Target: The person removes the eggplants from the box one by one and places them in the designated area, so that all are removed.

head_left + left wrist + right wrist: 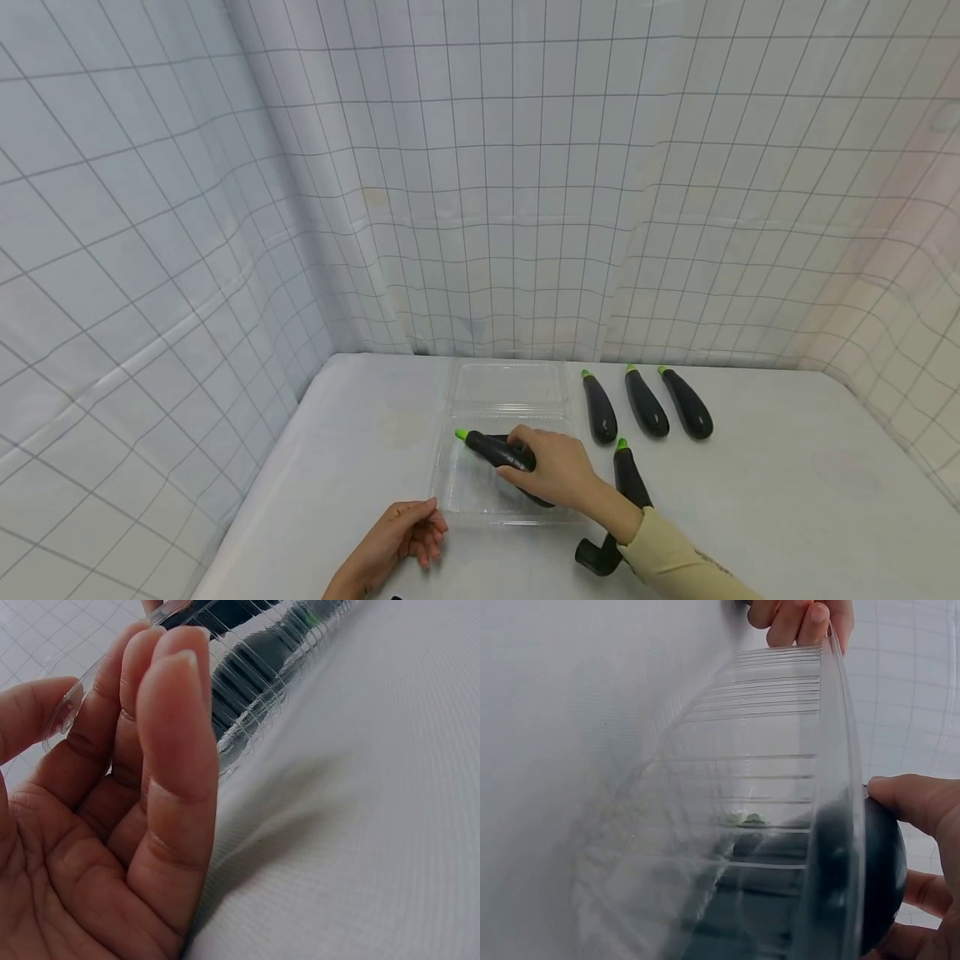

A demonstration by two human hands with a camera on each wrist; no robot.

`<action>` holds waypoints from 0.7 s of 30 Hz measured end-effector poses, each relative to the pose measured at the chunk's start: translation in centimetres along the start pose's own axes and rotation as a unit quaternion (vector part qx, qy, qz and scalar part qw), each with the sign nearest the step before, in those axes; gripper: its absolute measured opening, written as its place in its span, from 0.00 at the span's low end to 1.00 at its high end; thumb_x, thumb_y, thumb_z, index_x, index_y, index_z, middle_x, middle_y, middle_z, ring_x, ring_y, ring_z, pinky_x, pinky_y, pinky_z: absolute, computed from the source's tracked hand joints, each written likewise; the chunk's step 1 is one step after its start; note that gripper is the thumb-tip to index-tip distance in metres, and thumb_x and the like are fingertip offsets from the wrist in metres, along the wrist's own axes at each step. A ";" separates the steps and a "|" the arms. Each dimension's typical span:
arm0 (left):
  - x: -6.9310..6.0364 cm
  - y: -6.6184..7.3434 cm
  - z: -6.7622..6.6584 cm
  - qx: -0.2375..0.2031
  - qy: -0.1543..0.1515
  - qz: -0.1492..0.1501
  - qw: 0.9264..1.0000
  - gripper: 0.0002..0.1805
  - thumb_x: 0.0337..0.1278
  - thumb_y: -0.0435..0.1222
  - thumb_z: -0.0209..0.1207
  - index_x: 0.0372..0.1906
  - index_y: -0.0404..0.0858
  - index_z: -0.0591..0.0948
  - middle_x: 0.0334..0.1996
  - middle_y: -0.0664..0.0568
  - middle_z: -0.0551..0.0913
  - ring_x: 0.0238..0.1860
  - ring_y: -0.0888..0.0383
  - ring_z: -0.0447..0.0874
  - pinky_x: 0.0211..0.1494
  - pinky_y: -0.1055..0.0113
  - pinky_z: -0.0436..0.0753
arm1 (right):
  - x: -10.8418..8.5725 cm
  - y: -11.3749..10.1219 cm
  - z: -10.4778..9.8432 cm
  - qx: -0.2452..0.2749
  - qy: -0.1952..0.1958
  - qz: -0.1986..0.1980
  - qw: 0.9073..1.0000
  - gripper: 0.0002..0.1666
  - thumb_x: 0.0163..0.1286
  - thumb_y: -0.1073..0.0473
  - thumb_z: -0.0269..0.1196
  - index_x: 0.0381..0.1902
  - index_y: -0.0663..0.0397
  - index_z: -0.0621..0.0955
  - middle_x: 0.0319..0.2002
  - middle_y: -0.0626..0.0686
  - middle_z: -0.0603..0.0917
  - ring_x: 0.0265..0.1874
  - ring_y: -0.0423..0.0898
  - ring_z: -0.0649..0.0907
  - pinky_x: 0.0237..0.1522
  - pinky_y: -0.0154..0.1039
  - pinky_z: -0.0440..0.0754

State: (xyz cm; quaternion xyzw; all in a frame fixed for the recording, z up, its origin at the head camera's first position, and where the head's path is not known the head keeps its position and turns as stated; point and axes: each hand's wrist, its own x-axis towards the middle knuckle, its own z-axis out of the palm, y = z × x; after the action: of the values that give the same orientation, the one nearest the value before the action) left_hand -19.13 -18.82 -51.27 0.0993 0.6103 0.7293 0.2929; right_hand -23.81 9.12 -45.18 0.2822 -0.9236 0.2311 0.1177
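Note:
My right hand point(555, 468) grips a dark eggplant point(491, 448) with a green stem end, over a clear plastic clamshell box point(480, 500). Beneath that hand another dark eggplant point(537, 499) shows in part; the hand hides the rest. Through the box wall in the right wrist view, a dark eggplant point(742, 915) looks blurred. My left hand point(401, 533) is at the box's front left corner, its fingers loosely bent and the thumb tip at the rim. In the left wrist view the left palm point(82, 877) holds nothing.
Three eggplants lie side by side at the back right: one nearest the box point(600, 408), a middle one point(647, 402) and an outer one point(687, 404). Another eggplant point(630, 475) lies partly behind the right forearm. The box's lid point(510, 383) is folded back.

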 end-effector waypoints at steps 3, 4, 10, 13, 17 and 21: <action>0.0 0.0 -0.1 -0.002 -0.002 0.001 1.000 0.23 0.73 0.47 0.44 0.32 0.38 0.83 0.24 0.53 0.83 0.24 0.63 0.82 0.27 0.70 0.82 | 0.0 -0.1 0.0 0.000 0.012 0.002 1.000 0.21 0.58 0.38 0.66 0.43 0.43 0.80 0.27 0.41 0.81 0.19 0.33 0.72 0.18 0.30 0.68; 0.1 0.0 -0.1 -0.003 -0.002 0.001 1.000 0.23 0.73 0.47 0.44 0.32 0.38 0.83 0.24 0.53 0.83 0.24 0.63 0.82 0.27 0.70 0.82 | 0.0 -0.1 0.0 0.000 0.016 0.002 1.000 0.21 0.58 0.38 0.66 0.43 0.42 0.80 0.27 0.41 0.80 0.20 0.33 0.72 0.18 0.30 0.68; 0.1 -0.1 -0.1 -0.005 -0.004 0.004 1.000 0.23 0.73 0.47 0.44 0.32 0.38 0.83 0.23 0.53 0.83 0.24 0.63 0.82 0.27 0.70 0.82 | -0.2 -0.1 0.0 0.002 0.042 0.002 0.999 0.21 0.58 0.37 0.66 0.42 0.41 0.81 0.26 0.39 0.78 0.19 0.33 0.70 0.17 0.30 0.67; 0.1 -0.1 -0.2 -0.008 -0.006 0.003 1.000 0.23 0.72 0.48 0.45 0.32 0.38 0.83 0.23 0.53 0.83 0.24 0.63 0.82 0.27 0.70 0.82 | -0.2 -0.2 0.0 0.007 0.056 0.000 0.998 0.21 0.58 0.37 0.66 0.43 0.41 0.80 0.27 0.38 0.79 0.19 0.33 0.70 0.17 0.29 0.66; 0.0 -0.1 -0.2 -0.008 -0.006 0.003 1.000 0.23 0.73 0.47 0.44 0.32 0.38 0.83 0.23 0.53 0.83 0.24 0.63 0.82 0.27 0.70 0.82 | -0.3 -0.2 0.0 0.017 0.069 0.001 0.997 0.21 0.59 0.36 0.65 0.43 0.41 0.80 0.30 0.40 0.80 0.21 0.33 0.71 0.18 0.28 0.67; 0.0 -0.1 -0.1 -0.008 -0.005 0.005 1.000 0.23 0.73 0.47 0.44 0.32 0.38 0.83 0.23 0.52 0.83 0.24 0.63 0.82 0.27 0.70 0.82 | -0.4 -0.3 -0.2 0.025 0.073 0.004 0.997 0.22 0.59 0.37 0.65 0.43 0.42 0.79 0.32 0.40 0.81 0.22 0.33 0.72 0.19 0.28 0.68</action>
State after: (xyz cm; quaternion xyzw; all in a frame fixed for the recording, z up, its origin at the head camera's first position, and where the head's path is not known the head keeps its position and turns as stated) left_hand -19.16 -18.93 -51.36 0.1038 0.6024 0.7350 0.2934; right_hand -23.34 9.17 -45.07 0.2638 -0.9077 0.2745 0.1763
